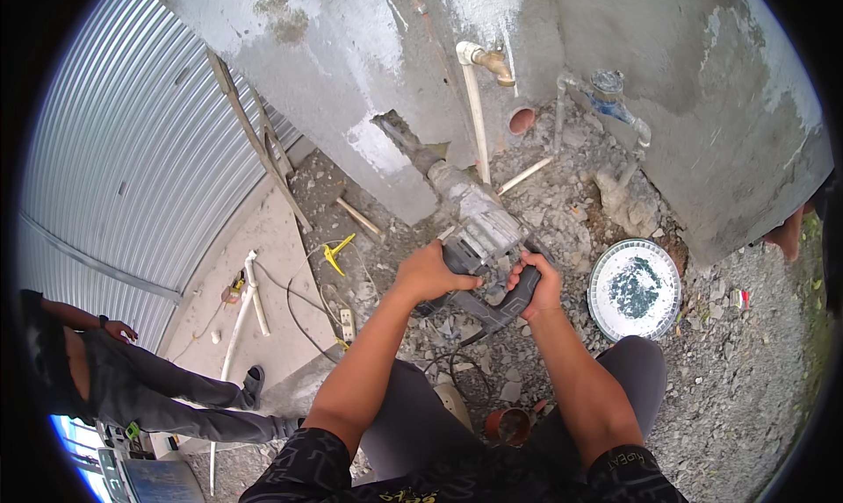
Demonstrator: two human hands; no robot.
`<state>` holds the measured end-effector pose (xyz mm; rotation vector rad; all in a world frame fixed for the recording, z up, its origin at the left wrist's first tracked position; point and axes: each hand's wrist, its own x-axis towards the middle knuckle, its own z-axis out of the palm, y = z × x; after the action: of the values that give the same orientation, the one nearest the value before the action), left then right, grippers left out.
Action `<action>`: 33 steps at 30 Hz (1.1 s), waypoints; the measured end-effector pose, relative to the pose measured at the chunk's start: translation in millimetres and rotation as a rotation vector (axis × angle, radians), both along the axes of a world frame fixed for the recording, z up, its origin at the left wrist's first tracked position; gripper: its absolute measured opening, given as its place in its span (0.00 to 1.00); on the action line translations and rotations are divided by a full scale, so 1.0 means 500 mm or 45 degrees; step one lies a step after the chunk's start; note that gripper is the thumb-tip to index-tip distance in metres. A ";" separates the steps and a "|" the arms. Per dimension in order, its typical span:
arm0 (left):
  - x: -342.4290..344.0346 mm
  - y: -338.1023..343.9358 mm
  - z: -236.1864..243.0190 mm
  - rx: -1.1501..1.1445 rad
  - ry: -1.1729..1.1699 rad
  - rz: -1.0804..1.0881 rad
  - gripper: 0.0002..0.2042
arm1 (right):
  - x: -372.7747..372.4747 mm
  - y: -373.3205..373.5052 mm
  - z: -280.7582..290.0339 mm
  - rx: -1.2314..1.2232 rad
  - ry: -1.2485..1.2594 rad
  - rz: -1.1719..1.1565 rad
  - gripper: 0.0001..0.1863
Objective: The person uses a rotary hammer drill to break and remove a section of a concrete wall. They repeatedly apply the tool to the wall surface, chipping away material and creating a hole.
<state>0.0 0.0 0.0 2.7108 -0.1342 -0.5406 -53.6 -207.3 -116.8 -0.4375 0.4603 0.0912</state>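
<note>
1. The left hand (428, 273) grasps the drill (486, 229) by its body; the right hand (543, 285) clenches its rear handle (522, 296).
2. The drill points at the wall (342, 60), nose near a ragged gap (397, 127).
3. Chipping looks partly done: the gap is open, its edges uneven, seemingly unfinished.

Upright pipe (475, 117) leaves drill (488, 227) little room, apparently.
</note>
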 end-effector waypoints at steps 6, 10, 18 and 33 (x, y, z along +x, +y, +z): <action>0.016 0.033 0.012 0.046 -0.056 -0.057 0.55 | 0.006 0.035 0.031 0.026 0.012 -0.028 0.12; 0.017 0.066 0.019 -0.032 -0.042 -0.100 0.55 | -0.016 0.068 0.042 0.042 0.039 -0.036 0.13; 0.009 0.048 0.004 0.132 -0.019 -0.092 0.54 | -0.021 0.065 0.013 0.028 0.110 -0.028 0.13; -0.015 -0.056 -0.018 -0.617 -0.081 -0.090 0.43 | -0.033 -0.071 0.164 -0.466 -0.034 -0.154 0.14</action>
<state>-7.4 -27.9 -9.1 2.2560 -0.3327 -0.3811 -69.9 -242.8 -34.9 -0.7670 0.4770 -0.1185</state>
